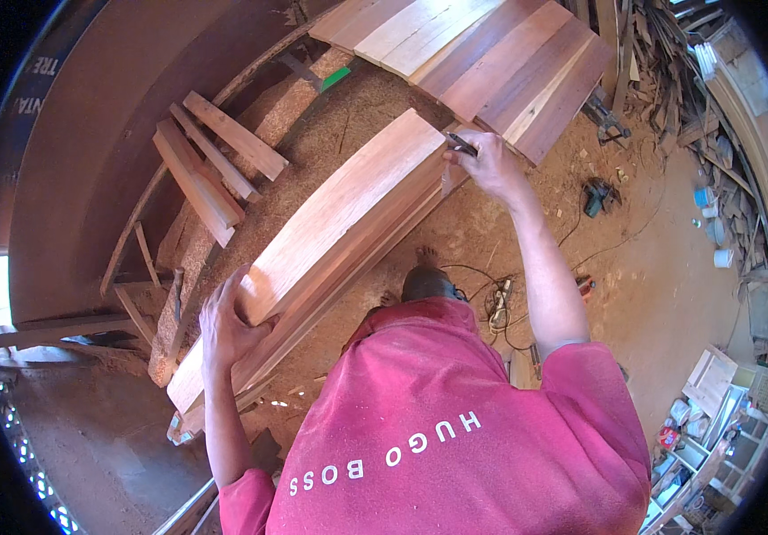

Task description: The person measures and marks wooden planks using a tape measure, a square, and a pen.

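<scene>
Firstly, dark sheet (32, 85): it stood at the left rim and carried pale printed letters.
Wood strips (197, 183): several lay loose, near shavings.
Left hand (228, 325): it was spread over the lower part of the plank, the thumb apart from the fingers, all touching wood.
Plank (339, 214): it lay under the left hand, on top of other boards, slanting up to the right.
Red shirt (455, 383): white capital letters crossed it, upside down in this view.
Black pen-like tool (462, 144): it was near the plank's upper end.
Right hand (488, 168): its fingers were pinching this tool.
Tubs (722, 259): blue and white, beside the wood heap; their contents I could not tell.
Shelf unit (728, 417): it held small packages, whose labels were too small for reading.
</scene>
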A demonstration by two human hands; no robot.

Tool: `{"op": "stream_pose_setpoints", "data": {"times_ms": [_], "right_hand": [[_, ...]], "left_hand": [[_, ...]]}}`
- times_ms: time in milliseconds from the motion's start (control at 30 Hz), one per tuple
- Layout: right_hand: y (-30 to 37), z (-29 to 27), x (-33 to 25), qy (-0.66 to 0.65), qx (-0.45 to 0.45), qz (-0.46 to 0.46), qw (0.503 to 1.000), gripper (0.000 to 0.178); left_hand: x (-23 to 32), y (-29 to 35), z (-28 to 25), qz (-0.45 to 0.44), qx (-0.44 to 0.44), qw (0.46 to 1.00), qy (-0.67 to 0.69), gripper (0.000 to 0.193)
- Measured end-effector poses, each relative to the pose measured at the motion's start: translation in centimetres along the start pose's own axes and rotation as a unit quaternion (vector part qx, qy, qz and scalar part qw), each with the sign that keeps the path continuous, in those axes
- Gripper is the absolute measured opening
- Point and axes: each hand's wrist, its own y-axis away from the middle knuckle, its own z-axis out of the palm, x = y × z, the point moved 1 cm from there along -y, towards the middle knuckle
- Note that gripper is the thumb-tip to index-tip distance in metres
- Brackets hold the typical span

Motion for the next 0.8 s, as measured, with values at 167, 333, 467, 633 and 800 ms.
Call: {"op": "stream_pose_setpoints", "data": {"times_ms": [167, 333, 467, 633, 800], "right_hand": [[0.5, 0.6, 0.6, 0.151, 0.099, -0.058, 0.982, 0.017], [0.8, 0.4, -1.1, 0.040, 0.038, -0.002, 0.998, 0.021], [0.3, 0.6, 0.8, 0.041, 0.063, -0.039, 0.996, 0.025], [-0.3, 0.5, 1.3, 0.004, 0.032, -0.025, 0.999, 0.024], [-2.1, 0.4, 2.0, -0.072, -0.082, 0.001, 0.994, 0.031]], "left_hand": [[0.5, 0.3, -0.1, -0.016, 0.006, 1.000, 0.000, 0.095], [0.1, 0.4, 0.0, -0.001, 0.018, 1.000, 0.000, 0.095], [1.2, 0.1, -0.4, -0.047, -0.013, 0.998, 0.036, 0.096], [0.4, 0.1, 0.0, -0.006, 0.013, 1.000, 0.015, 0.095], [-0.6, 1.0, -0.2, -0.026, 0.005, 1.000, 0.015, 0.099]]}}
